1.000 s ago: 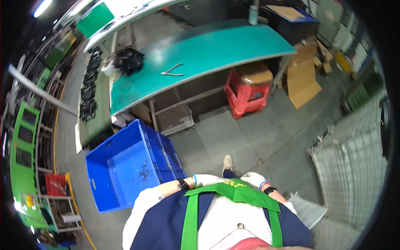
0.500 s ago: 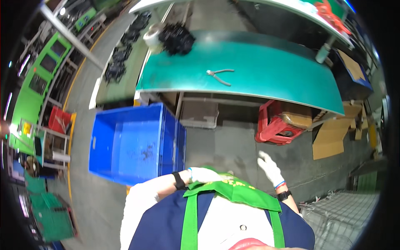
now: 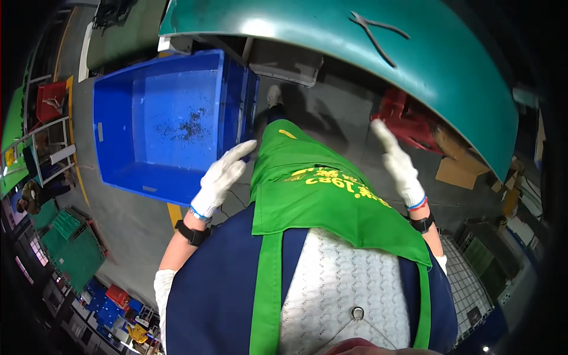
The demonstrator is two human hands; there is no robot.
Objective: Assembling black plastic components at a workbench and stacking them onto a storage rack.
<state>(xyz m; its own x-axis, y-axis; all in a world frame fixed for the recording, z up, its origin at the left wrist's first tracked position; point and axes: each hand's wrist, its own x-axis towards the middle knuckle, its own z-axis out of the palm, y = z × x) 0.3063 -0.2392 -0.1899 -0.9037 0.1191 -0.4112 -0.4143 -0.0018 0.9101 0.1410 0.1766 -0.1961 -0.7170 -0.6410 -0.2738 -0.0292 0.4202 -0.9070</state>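
Both of my hands wear white gloves and hold nothing. Beside the right edge of a large blue crate (image 3: 171, 151), my left hand (image 3: 220, 180) is raised with its fingers stretched out. My right hand (image 3: 397, 163) reaches forward with extended fingers, just short of a red stool (image 3: 397, 112) under the bench edge. Dark specks lie scattered on the crate's floor. A pair of pliers (image 3: 377, 34) with spread grey handles lies on the green workbench (image 3: 319, 26), beyond both hands.
A cardboard box (image 3: 461, 171) stands on the floor below the bench's right end. A grey bin (image 3: 284, 64) sits under the bench. At the lower right is a wire mesh cage (image 3: 464, 275). A person (image 3: 32, 195) is far off at left.
My view has tilted down and closer to the bench. My left hand has moved away from my green apron toward the crate. The black bundles and white roll on the bench have left view.
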